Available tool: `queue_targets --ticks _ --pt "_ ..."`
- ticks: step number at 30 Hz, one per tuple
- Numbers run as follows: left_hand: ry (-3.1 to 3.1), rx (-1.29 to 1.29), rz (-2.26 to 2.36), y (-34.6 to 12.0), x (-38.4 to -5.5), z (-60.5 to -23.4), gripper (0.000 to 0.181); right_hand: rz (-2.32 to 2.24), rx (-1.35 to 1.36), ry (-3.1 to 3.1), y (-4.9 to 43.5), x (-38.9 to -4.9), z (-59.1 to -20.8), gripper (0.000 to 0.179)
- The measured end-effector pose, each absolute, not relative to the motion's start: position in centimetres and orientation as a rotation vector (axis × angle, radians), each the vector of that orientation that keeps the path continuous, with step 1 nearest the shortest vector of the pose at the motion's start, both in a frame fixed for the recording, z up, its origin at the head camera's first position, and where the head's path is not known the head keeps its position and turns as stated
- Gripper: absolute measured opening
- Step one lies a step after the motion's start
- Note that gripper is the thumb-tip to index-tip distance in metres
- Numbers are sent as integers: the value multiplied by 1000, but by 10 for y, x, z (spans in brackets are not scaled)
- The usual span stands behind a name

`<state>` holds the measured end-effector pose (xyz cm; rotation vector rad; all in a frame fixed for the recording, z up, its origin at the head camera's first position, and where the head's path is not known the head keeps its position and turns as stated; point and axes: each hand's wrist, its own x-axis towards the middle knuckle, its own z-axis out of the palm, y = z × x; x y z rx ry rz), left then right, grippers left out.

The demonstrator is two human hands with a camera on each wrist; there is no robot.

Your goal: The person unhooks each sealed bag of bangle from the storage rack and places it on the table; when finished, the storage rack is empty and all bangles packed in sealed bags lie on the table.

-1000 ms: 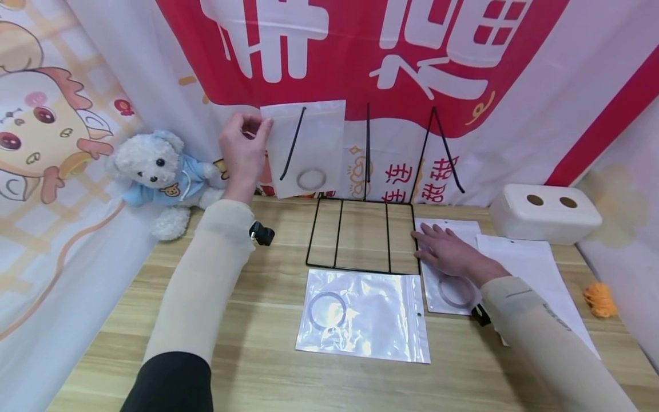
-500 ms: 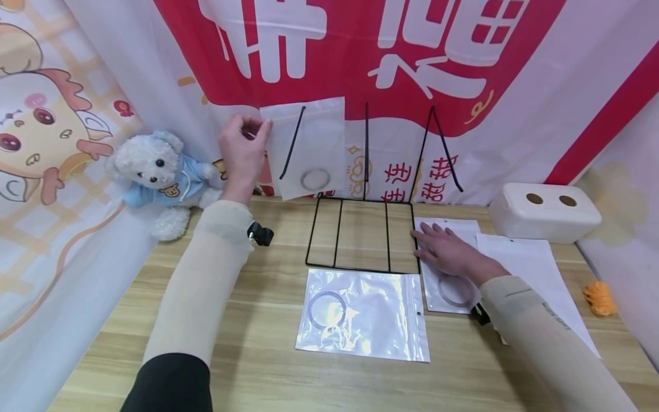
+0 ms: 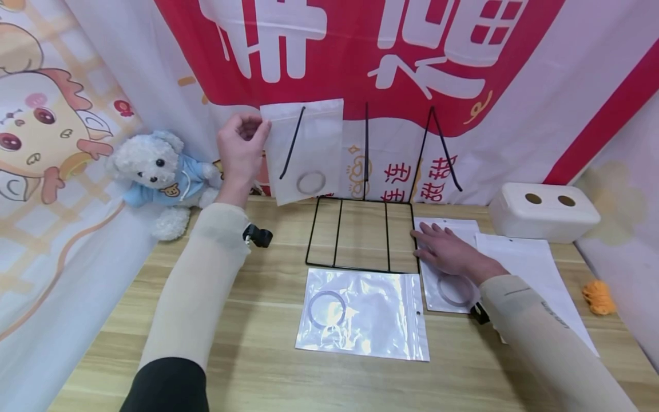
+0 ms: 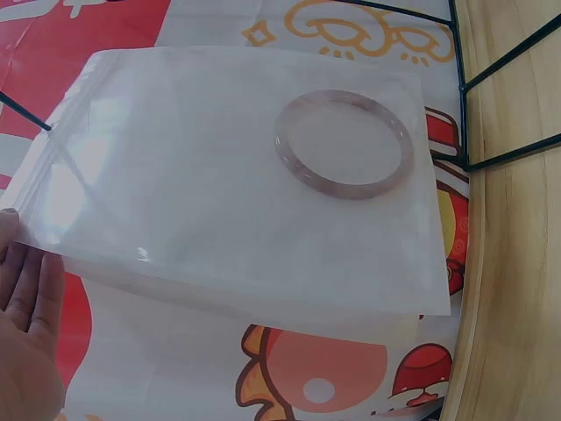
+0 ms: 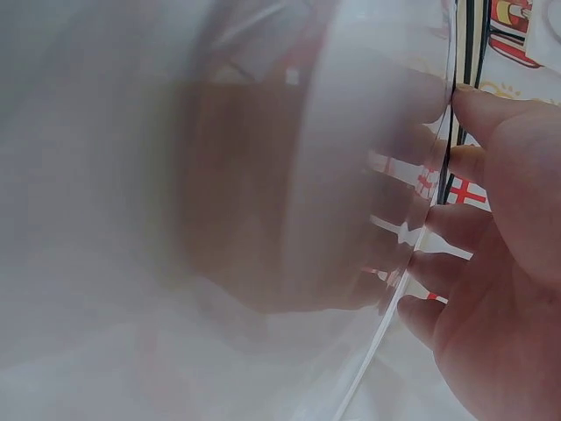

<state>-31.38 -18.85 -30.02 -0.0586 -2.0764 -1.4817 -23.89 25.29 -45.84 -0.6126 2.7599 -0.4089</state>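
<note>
My left hand (image 3: pixel 241 151) pinches the upper left edge of a frosted zip bag (image 3: pixel 321 140). The bag hangs on the left hook of a black wire rack (image 3: pixel 388 240), the hook jutting out in front of it. Inside lies a pale mauve bangle (image 4: pixel 282 142). At the right, my right hand (image 3: pixel 448 253) rests with spread fingers over a second bagged bangle (image 3: pixel 441 286), its fingertips at the rack base's right edge. In the right wrist view, the fingers touch a glossy bag edge. A third bag (image 3: pixel 383 317), also holding a bangle (image 3: pixel 312 312), lies before the rack.
A white packet (image 3: pixel 530 269) lies right of my right hand. Behind it stands a white box (image 3: pixel 546 214) with two round holes. Orange yarn (image 3: pixel 599 297) sits at the far right, a plush bear (image 3: pixel 154 171) at the left. A printed cloth (image 3: pixel 334 74) hangs behind the rack.
The hanging bag has swung slightly, its lower edge now a little lower and to the left. My left hand keeps its pinch; my right hand has stayed in place.
</note>
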Motion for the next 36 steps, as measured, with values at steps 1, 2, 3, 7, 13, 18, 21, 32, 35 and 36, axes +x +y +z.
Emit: queue_targets --ticks 1,2,3,7,13,18,21,32,35,36 --pt "-2079 -54 -1489 -189 -313 -300 37 -407 -611 2761 253 -239 -458 64" --pt "-2082 -50 -1496 -189 -313 -300 38 -408 -608 2761 253 -239 -458 64" --pt "-2085 -47 -1503 -189 -313 -300 38 -408 -604 2760 253 -239 -458 64" --pt "-2086 -35 -1540 -190 -311 -298 38 -414 -602 2758 252 -239 -458 64" --pt "-2081 8 -1601 -196 -309 -295 35 -412 -609 2753 252 -241 -461 64" --pt "-2073 25 -1638 -201 -305 -296 34 -410 -597 2749 252 -241 -461 65" --pt "-2077 38 -1657 -204 -301 -297 35 -414 -582 2743 252 -240 -461 65" --pt "-2021 -5 -1711 -211 -284 -299 32 -410 -557 2737 252 -241 -462 65" --pt "-1993 -38 -1711 -214 -279 -301 31 -409 -550 2735 252 -242 -463 66" --pt "-1983 -50 -1704 -215 -278 -301 30 -407 -547 2736 252 -242 -463 66"
